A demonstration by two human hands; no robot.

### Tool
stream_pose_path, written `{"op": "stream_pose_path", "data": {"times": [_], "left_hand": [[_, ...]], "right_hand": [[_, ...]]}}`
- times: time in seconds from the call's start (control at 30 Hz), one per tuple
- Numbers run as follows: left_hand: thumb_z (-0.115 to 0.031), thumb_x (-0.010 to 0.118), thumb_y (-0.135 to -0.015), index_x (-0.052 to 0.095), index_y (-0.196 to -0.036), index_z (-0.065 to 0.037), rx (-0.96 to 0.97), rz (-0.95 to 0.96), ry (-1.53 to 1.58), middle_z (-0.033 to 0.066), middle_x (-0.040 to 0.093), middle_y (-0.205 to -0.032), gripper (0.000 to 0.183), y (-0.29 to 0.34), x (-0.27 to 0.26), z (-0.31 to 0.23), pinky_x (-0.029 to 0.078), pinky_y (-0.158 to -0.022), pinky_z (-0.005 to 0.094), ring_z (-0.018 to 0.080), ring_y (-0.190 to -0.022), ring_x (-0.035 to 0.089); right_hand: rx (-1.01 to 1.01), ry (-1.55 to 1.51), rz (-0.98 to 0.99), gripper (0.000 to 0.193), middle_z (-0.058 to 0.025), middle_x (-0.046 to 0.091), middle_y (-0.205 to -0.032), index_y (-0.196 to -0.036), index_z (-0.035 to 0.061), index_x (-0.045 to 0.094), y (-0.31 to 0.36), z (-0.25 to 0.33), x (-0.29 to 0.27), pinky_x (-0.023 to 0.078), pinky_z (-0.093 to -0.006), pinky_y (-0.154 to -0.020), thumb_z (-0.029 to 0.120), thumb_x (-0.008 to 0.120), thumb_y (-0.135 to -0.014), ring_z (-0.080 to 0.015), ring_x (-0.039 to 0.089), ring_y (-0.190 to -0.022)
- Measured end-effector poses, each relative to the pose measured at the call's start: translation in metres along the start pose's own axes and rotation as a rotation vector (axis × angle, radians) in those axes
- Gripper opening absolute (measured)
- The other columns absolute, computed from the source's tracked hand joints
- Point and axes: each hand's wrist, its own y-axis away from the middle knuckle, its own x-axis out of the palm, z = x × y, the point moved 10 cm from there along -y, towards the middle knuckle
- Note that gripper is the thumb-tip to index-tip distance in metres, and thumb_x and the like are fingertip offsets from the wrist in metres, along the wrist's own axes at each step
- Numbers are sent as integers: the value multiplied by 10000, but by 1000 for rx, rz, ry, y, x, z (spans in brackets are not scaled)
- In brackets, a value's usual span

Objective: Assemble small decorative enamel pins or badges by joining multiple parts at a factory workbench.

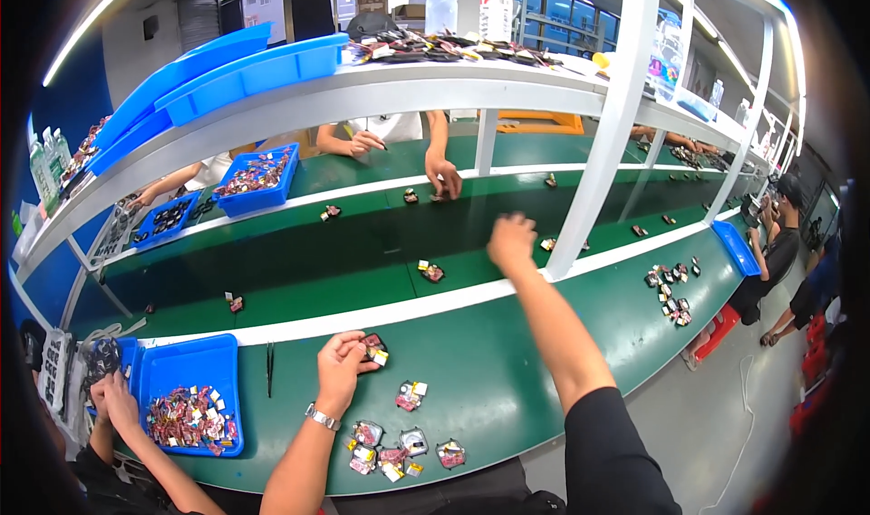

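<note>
My left hand [340,370], with a metal watch on its wrist, is over the green bench and pinches a small electronic assembly [375,350] with a dark rim, red wires and a yellow-and-white tab. My right hand [513,243] reaches past the white rail over the dark green conveyor belt [358,254]. Its fingers are smeared, so their closing cannot be made out. Just right of it a similar assembly [547,244] lies on the belt; another one [431,271] is to its left. Several such assemblies [391,463] lie close together on the bench near my left forearm.
A blue tray [236,397] of small wired parts and black tweezers [270,370] are left. A white post [605,125] and overhead shelf [408,89] stand ahead. A co-worker's hands [113,399] work at lower left; another's hand [442,178] reaches in across the belt.
</note>
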Motion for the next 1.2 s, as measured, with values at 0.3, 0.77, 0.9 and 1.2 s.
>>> {"op": "stream_pose_path", "data": {"times": [0.3, 0.77, 0.9, 1.2], "left_hand": [[3, 556, -931, 579, -1104, 61, 5, 72, -18, 120, 662, -973, 183, 4, 1, 9, 598, -674, 277, 152, -847, 663], [-6, 547, -935, 586, -1118, 57, 10, 99, -20, 105, 662, -964, 198, -3, 3, 7, 585, -661, 257, 133, -828, 651], [-15, 545, -938, 578, -1128, 63, 7, 88, -23, 114, 662, -988, 208, 4, -2, 3, 588, -669, 258, 142, -839, 657], [-19, 543, -942, 533, -1234, 59, -41, 121, 150, 138, 645, -1084, 303, -1, 1, -2, 602, -752, 282, 180, -913, 669]], "right_hand": [[224, 309, 419, 351, -186, 588, -1183, -1181, -4, 616, -27, -89, 120, 434, -499, -937, 191, 554, -896, -406, 520, -1132], [-603, -385, 220, 422, -172, 634, -941, -1126, -16, 546, 171, 108, -60, 517, -439, -769, 221, 633, -788, -339, 621, -876], [-415, -475, 196, 531, -191, 567, -1098, -1141, -20, 551, 117, 108, -33, 491, -457, -841, 362, 691, -801, -341, 561, -1026], [-425, -727, 392, 379, -175, 584, -1024, -1050, 2, 665, 112, 105, 1, 446, -412, -938, 259, 709, -776, -339, 543, -1041]]}}
